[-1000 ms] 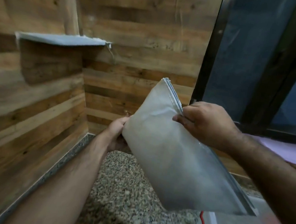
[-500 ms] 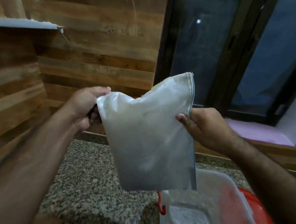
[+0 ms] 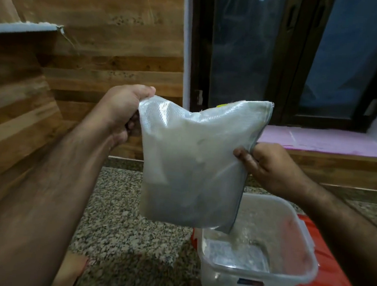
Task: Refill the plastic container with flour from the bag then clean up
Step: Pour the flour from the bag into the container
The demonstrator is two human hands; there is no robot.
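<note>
Both hands pinch flour bag over plastic container: left hand, right hand; container label unreadable

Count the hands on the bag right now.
2. The left hand grips the bag at its upper left corner; the right hand pinches its right edge, above the container.
</note>
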